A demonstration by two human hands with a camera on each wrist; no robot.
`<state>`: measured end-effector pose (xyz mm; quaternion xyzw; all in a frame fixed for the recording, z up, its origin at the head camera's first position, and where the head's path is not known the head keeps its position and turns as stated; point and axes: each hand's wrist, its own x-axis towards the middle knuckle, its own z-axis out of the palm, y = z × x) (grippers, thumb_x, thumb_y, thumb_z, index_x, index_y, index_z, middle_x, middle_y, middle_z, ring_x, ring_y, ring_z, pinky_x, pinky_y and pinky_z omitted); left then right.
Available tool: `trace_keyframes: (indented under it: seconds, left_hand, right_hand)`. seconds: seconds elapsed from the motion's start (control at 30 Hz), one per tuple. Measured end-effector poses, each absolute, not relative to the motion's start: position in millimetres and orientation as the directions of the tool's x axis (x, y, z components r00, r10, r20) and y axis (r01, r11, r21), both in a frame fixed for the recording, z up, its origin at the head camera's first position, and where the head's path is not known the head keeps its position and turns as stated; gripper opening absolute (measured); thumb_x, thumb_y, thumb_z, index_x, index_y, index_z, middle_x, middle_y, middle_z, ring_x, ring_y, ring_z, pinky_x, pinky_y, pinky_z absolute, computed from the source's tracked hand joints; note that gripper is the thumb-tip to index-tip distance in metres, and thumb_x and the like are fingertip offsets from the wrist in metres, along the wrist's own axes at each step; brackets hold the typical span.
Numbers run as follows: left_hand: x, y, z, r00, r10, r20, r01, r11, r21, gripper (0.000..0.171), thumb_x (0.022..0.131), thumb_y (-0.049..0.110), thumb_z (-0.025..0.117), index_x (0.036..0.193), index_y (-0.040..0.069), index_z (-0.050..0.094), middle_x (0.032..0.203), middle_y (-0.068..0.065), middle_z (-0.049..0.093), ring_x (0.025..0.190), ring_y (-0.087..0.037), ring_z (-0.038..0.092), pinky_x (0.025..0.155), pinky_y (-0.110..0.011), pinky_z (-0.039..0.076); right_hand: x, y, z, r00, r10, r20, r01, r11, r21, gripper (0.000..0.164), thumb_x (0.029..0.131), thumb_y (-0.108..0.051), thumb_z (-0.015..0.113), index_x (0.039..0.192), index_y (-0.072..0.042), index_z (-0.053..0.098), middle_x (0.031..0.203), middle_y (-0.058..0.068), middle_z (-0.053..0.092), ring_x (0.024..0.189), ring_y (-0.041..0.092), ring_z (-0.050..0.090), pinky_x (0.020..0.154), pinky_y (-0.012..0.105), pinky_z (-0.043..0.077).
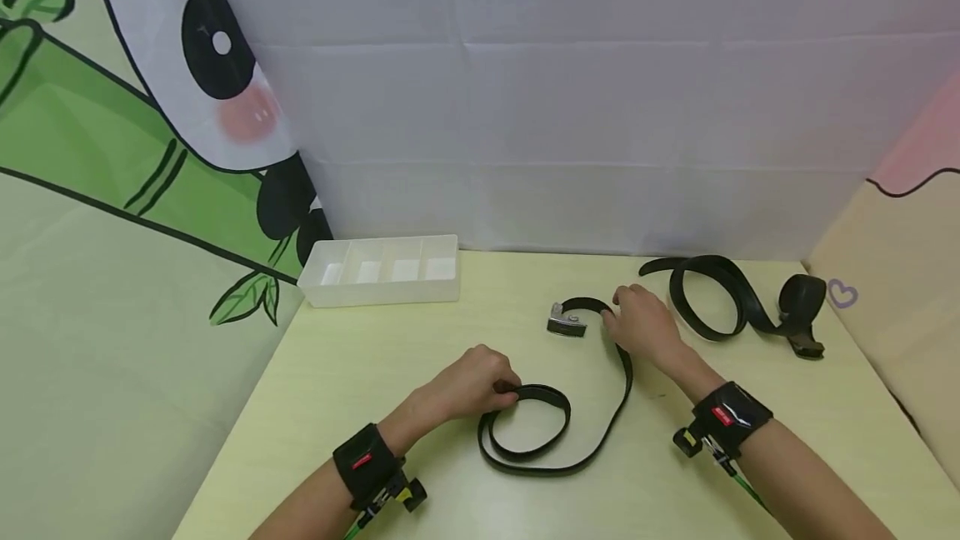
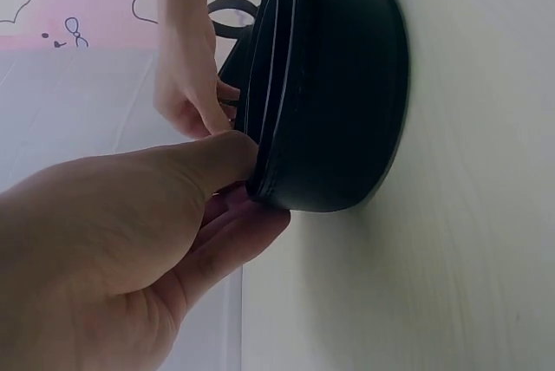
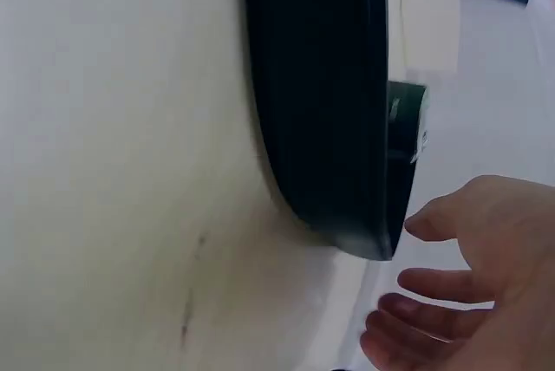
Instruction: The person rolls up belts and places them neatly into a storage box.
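A black belt [image 1: 628,369] stands on its edge on the pale table, loosely coiled at its near left part, with a silver buckle [image 1: 566,325] at its far end. My left hand [image 1: 468,382] pinches the coil's left side between thumb and fingers; the left wrist view shows the layered strap [image 2: 338,85] in that grip. By the curve near the buckle is my right hand [image 1: 642,325]. In the right wrist view this hand's fingers are parted and loosely bent, the thumb close to the strap [image 3: 321,102]; whether it touches is unclear.
A second black belt [image 1: 738,286] lies loosely looped at the back right of the table [image 1: 405,357]. At the back left stands a white divided tray [image 1: 386,294]. A printed cloth [image 1: 562,107] hangs behind the table.
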<state>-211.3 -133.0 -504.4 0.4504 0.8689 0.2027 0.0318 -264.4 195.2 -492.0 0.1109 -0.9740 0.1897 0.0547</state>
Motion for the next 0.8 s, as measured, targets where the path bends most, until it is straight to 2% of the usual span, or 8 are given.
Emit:
trace_keyframes:
  seconds: [0.07,0.17,0.27,0.37,0.47,0.6,0.8]
  left_hand:
    - [-211.7,-130.9,-503.9,-0.595,0.794,0.129,0.769,0.514,0.38,0.005,0.097,0.008,0.086,0.096,0.011,0.089,0.083,0.002,0.082,0.073,0.001,0.064,0.068,-0.011,0.046]
    - [-212.2,-127.6,-503.4,-0.596,0.793,0.129,0.768,0.516,0.379,0.005,0.097,0.008,0.085,0.095,0.011,0.089,0.082,0.003,0.081,0.071,0.002,0.062,0.066,-0.01,0.044]
    - [-213.7,-123.5,-504.2,-0.593,0.793,0.139,0.771,0.511,0.379,0.007,0.097,0.008,0.086,0.091,0.012,0.088,0.078,0.003,0.078,0.069,0.002,0.058,0.064,-0.011,0.041]
    - [-214.8,-120.1,-505.2,-0.591,0.792,0.15,0.776,0.509,0.373,0.01,0.097,0.009,0.086,0.088,0.013,0.086,0.075,0.005,0.075,0.068,0.003,0.055,0.063,-0.012,0.039]
    - [-215.6,-117.3,-506.2,-0.591,0.792,0.151,0.779,0.512,0.363,0.011,0.097,0.01,0.086,0.087,0.015,0.085,0.075,0.006,0.074,0.069,0.004,0.055,0.063,-0.011,0.04]
    - [-216.0,-114.0,-507.5,-0.583,0.799,0.148,0.785,0.508,0.356,0.011,0.096,0.011,0.086,0.087,0.015,0.086,0.075,0.006,0.074,0.07,0.005,0.054,0.064,-0.011,0.04]
    - [-217.2,-114.7,-504.2,-0.569,0.815,0.112,0.774,0.485,0.408,0.007,0.099,0.01,0.085,0.093,0.012,0.088,0.083,0.003,0.08,0.073,0.005,0.062,0.066,-0.01,0.046]
  right_hand:
    - [-244.4,191.6,-488.2,-0.938,-0.251,0.24,-0.323,0.885,-0.335,0.025,0.104,-0.016,0.076,0.113,0.007,0.077,0.117,0.028,0.076,0.102,0.047,0.073,0.085,0.059,0.062]
    - [-216.5,182.4,-484.7,-0.874,-0.365,0.321,-0.463,0.828,-0.317,0.014,0.099,-0.01,0.081,0.106,0.002,0.08,0.11,0.019,0.079,0.103,0.041,0.075,0.09,0.055,0.063]
    - [-194.4,169.1,-484.0,-0.836,-0.466,0.288,-0.545,0.763,-0.347,0.012,0.099,-0.011,0.084,0.107,-0.002,0.082,0.108,0.01,0.081,0.105,0.032,0.076,0.092,0.051,0.064]
    - [-180.6,154.7,-487.8,-0.796,-0.548,0.256,-0.605,0.717,-0.346,0.015,0.1,-0.013,0.085,0.112,-0.004,0.082,0.112,0.006,0.08,0.108,0.026,0.076,0.093,0.045,0.065]
    - [-174.5,142.3,-493.1,-0.759,-0.592,0.27,-0.651,0.694,-0.307,0.017,0.1,-0.014,0.086,0.114,-0.004,0.082,0.112,0.005,0.079,0.105,0.023,0.076,0.089,0.04,0.065]
    - [-174.7,131.5,-500.8,-0.73,-0.614,0.299,-0.682,0.683,-0.263,0.014,0.097,-0.011,0.089,0.108,-0.005,0.082,0.104,0.004,0.076,0.091,0.017,0.073,0.079,0.031,0.062]
    - [-177.9,125.4,-509.5,-0.713,-0.625,0.319,-0.697,0.679,-0.23,0.009,0.095,-0.006,0.09,0.096,-0.01,0.082,0.093,-0.001,0.07,0.081,0.01,0.066,0.072,0.025,0.057]
